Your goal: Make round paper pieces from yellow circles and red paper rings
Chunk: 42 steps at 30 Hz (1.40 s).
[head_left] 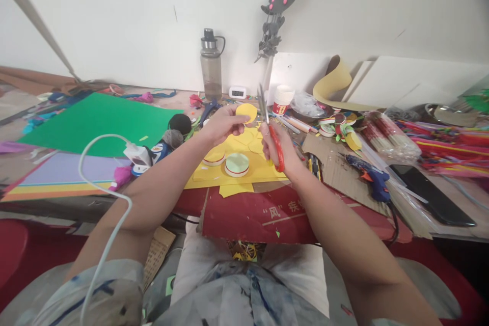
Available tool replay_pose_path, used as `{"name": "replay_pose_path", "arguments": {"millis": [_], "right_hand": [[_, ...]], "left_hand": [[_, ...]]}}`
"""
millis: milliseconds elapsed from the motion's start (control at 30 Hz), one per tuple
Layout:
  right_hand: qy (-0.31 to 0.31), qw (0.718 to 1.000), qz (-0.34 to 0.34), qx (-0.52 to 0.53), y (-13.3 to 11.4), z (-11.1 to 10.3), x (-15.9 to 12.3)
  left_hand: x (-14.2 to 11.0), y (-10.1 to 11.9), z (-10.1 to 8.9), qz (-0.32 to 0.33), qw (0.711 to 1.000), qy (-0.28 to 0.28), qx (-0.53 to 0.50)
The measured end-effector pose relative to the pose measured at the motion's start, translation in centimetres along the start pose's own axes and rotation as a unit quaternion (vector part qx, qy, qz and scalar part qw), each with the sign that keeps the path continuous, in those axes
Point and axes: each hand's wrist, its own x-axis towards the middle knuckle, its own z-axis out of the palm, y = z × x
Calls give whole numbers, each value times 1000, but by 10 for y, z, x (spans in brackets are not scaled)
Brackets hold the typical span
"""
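Note:
My left hand (228, 125) pinches a round yellow paper disc (246, 111) by its lower edge, above the middle of the table. Close by on the right, my right hand (278, 145) grips scissors with red handles (280, 150), their blades pointing up and away from me. The blades stand apart from the disc. Beneath both hands lie yellow paper sheets (263, 175) and cut yellow pieces. On them rests a small round box (237, 164) with a pale green top and a red line round its side. Another round box with a yellow top (214, 156) is partly behind my left forearm.
A green sheet (103, 122) and stacked coloured paper (64, 173) lie left, near a white cable (114, 234). A tall bottle (211, 69) and paper cup (282, 100) stand behind. Right are a box cutter (315, 167), cardboard (340, 173), blue glue gun (370, 175) and black phone (431, 194).

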Motion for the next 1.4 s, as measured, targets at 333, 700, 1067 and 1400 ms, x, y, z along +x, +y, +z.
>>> {"name": "replay_pose_path", "arguments": {"millis": [333,700,1067,1400], "right_hand": [[96,994,28,47,-11,-20,11],[85,995,13,44,-14,-26,12],[157,985,-18,68,-21,-52,15],[173,981,-50,70,-25,-50,17]], "left_hand": [[20,-28,0,-28,918,-116,378],[43,-40,19,30,785,-186,590],[50,-33,12,43,820,-159,549],[116,-42,32,-20,751,-87,654]]}}
